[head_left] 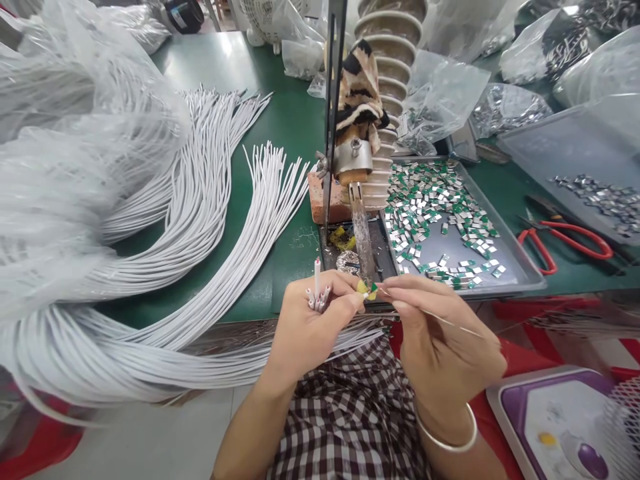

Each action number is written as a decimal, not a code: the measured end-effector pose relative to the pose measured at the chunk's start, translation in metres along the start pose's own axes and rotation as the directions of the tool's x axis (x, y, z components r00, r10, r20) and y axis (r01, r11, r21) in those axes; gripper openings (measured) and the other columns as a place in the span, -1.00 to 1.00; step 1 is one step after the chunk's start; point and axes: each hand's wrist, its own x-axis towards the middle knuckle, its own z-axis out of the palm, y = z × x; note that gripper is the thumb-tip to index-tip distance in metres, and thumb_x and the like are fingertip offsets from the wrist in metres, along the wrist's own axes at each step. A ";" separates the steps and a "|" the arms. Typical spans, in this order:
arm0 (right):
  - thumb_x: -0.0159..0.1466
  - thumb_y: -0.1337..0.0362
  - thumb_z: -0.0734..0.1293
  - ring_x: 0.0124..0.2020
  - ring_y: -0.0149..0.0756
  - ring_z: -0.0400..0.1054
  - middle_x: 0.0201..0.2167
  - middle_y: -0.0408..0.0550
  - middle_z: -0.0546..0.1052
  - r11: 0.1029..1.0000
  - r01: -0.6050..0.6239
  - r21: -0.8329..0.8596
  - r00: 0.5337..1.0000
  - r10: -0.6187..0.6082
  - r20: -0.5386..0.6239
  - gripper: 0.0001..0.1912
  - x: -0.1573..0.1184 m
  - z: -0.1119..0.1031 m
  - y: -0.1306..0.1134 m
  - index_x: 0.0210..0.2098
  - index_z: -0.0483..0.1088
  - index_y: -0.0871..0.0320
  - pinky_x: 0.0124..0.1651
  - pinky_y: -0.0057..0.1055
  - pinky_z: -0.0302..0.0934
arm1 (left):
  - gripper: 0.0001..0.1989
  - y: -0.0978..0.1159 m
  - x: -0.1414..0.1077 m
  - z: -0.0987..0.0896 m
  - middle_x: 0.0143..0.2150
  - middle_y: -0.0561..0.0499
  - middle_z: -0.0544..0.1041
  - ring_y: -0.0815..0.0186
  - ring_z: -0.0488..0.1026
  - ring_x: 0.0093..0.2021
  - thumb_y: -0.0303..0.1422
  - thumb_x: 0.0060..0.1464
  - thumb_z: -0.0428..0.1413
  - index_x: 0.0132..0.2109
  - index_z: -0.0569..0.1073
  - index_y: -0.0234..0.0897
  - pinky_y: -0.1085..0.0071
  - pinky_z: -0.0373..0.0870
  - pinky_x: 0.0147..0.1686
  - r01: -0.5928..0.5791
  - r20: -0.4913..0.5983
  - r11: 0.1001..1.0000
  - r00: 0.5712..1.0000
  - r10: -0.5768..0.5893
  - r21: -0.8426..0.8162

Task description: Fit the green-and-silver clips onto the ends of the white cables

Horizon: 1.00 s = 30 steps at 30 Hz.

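Over green workbench (215, 63), left hand (305, 333) pinches green-yellow tab (369, 291), clasps white cables (317, 275); right hand (445, 353) clamps thin wire (450, 323), likely light, flexible, best held near tip.

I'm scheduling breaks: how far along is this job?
Held cable tips look stripped; finished pieces can't be confirmed. The left hand holds a yellow-green piece, the right hand a thin wire. Apparently remaining: many green-and-silver pieces in the tray, bundled white cables.

Left hand (313, 320): pinch grip | right hand (440, 333): pinch grip | fingertip contact unclear
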 end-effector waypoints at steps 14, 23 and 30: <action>0.18 0.55 0.41 -0.24 -0.34 0.52 -0.24 -0.10 0.61 0.998 0.032 0.061 0.998 -0.035 0.049 -0.72 0.001 -0.002 -0.004 -0.18 0.55 0.11 -0.17 -0.37 0.47 | -0.79 -0.006 -0.003 0.000 -0.44 0.03 0.53 0.38 0.40 -0.43 -0.52 -0.03 0.17 -0.59 0.44 -0.29 0.46 0.32 -0.42 0.018 0.009 0.990 1.000 -0.017 -0.138; 0.18 0.54 0.42 -0.26 -0.34 0.52 -0.23 -0.11 0.61 0.997 0.028 0.068 1.000 -0.029 0.008 -0.68 0.002 0.000 -0.004 -0.15 0.56 0.06 -0.21 -0.35 0.48 | -0.81 -0.006 0.001 0.002 -0.43 0.01 0.52 0.38 0.37 -0.45 -0.48 -0.04 0.18 -0.58 0.45 -0.30 0.44 0.32 -0.40 0.029 -0.007 0.981 1.000 -0.030 -0.190; 0.18 0.53 0.41 -0.27 -0.30 0.55 -0.26 -0.12 0.63 0.997 0.021 0.080 0.999 -0.024 0.028 -0.69 0.000 -0.002 -0.003 -0.16 0.55 0.05 -0.26 -0.32 0.50 | -0.78 -0.006 -0.002 0.001 -0.45 0.02 0.50 0.36 0.39 -0.44 -0.52 -0.02 0.17 -0.59 0.43 -0.28 0.43 0.33 -0.41 0.020 0.030 0.983 0.999 -0.015 -0.185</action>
